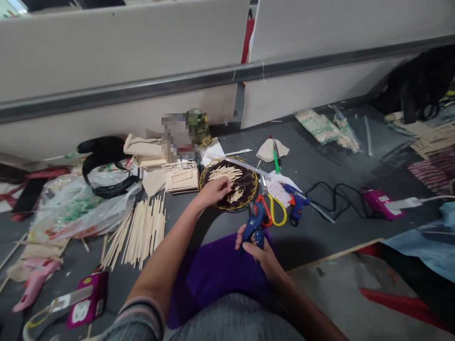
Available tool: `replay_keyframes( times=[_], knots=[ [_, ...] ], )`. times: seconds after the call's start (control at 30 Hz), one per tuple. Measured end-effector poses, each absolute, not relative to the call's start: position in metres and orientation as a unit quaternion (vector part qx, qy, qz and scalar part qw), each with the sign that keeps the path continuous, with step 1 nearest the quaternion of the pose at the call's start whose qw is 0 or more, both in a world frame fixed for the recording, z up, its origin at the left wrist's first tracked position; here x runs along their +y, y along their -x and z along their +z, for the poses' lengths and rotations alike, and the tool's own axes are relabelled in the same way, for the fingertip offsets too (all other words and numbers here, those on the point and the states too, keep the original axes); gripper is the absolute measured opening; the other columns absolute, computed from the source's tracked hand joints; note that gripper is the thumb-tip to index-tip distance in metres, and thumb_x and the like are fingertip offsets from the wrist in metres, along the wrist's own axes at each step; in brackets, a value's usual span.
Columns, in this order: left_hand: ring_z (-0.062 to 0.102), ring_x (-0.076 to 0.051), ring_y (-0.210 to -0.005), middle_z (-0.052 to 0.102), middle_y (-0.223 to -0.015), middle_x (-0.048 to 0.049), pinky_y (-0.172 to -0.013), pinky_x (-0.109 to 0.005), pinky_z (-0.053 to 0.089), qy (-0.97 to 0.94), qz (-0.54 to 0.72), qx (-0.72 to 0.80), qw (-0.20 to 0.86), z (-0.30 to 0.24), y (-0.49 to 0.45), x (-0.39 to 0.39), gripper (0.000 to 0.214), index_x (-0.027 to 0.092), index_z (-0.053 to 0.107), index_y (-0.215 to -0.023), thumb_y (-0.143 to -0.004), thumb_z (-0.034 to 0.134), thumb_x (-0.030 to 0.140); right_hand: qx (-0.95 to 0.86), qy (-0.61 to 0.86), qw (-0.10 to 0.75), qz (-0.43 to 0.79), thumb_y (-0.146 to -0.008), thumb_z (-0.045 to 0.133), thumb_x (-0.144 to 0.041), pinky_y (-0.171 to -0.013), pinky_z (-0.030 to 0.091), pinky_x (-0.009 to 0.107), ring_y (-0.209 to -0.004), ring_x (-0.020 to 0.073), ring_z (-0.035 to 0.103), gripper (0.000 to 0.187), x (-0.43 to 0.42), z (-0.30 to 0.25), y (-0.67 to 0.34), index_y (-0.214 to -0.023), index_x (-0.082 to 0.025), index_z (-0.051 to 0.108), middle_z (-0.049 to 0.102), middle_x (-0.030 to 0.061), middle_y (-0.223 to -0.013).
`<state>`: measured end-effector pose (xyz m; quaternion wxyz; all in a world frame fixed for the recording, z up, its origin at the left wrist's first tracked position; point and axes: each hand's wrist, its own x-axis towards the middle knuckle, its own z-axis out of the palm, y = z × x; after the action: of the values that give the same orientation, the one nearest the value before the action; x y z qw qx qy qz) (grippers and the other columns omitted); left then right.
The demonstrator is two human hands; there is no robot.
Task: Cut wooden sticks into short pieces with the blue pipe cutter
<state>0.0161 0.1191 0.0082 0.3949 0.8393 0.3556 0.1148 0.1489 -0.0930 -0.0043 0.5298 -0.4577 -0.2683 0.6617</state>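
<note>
My left hand [214, 191] reaches into a round wicker basket [204, 176] and its fingers curl over the short cut wooden sticks [224, 174] lying inside. What the fingers pinch is too small to make out. My right hand [259, 248] is closed round the handles of blue cutting pliers [254, 223], held over a purple cloth [216, 272] on my lap. The pliers' jaws point up toward the basket.
A row of long wooden sticks [140, 232] lies left of the basket. Red and yellow scissors [270, 208], a blue glue gun [295, 201] with a black cord, a small stick-built model [181, 178], a plastic bag [80, 206] and a pink glue gun [33, 284] are scattered about.
</note>
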Motion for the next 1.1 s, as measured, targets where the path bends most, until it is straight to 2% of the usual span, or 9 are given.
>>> replay_keyframes(
  times=[0.2, 0.43, 0.7, 0.97, 1.1],
  knots=[
    [0.053, -0.017, -0.077, 0.060, -0.078, -0.0019, -0.075, -0.027, 0.041, -0.850, 0.106, 0.289, 0.428, 0.010, -0.023, 0.113, 0.014, 0.019, 0.054, -0.076, -0.087, 0.051, 0.027, -0.267, 0.453, 0.526, 0.669, -0.075, 0.068, -0.030, -0.077, 0.044, 0.032, -0.078, 0.0181, 0.059, 0.028, -0.092, -0.006, -0.150, -0.100, -0.022, 0.059, 0.062, -0.0003, -0.082],
    [0.063, -0.020, -0.088, 0.067, -0.088, -0.0050, -0.077, -0.028, 0.045, -0.749, 0.124, 0.282, 0.587, 0.008, -0.006, 0.112, 0.023, 0.019, 0.051, -0.083, -0.087, 0.055, 0.042, -0.260, 0.455, 0.526, 0.670, -0.076, 0.068, -0.029, -0.078, 0.044, 0.032, -0.079, 0.0178, 0.060, 0.028, -0.093, -0.007, -0.151, -0.101, -0.022, 0.059, 0.063, -0.0004, -0.082],
    [0.061, -0.018, -0.086, 0.067, -0.093, -0.0063, -0.077, -0.029, 0.045, -0.760, 0.101, 0.264, 0.585, 0.002, -0.021, 0.117, 0.025, 0.019, 0.048, -0.079, -0.088, 0.051, 0.043, -0.269, 0.446, 0.534, 0.666, -0.076, 0.069, -0.030, -0.077, 0.044, 0.032, -0.077, 0.0178, 0.060, 0.027, -0.092, -0.012, -0.150, -0.100, -0.022, 0.060, 0.063, -0.0004, -0.081],
    [0.049, -0.014, -0.069, 0.057, -0.071, 0.0008, -0.069, -0.026, 0.039, -0.812, 0.119, 0.301, 0.486, 0.009, -0.021, 0.123, 0.025, 0.018, 0.053, -0.074, -0.087, 0.053, 0.039, -0.261, 0.443, 0.538, 0.668, -0.075, 0.071, -0.031, -0.077, 0.045, 0.032, -0.077, 0.0178, 0.060, 0.028, -0.090, -0.009, -0.151, -0.100, -0.022, 0.060, 0.063, -0.0006, -0.081],
    [0.054, -0.016, -0.078, 0.061, -0.081, -0.0035, -0.069, -0.026, 0.043, -0.731, 0.273, 0.336, 0.527, 0.018, -0.007, 0.112, 0.025, 0.017, 0.058, -0.075, -0.082, 0.063, 0.040, -0.275, 0.437, 0.537, 0.667, -0.077, 0.070, -0.031, -0.078, 0.045, 0.032, -0.078, 0.0178, 0.060, 0.028, -0.091, -0.003, -0.155, -0.101, -0.023, 0.060, 0.063, -0.0003, -0.083]
  ],
)
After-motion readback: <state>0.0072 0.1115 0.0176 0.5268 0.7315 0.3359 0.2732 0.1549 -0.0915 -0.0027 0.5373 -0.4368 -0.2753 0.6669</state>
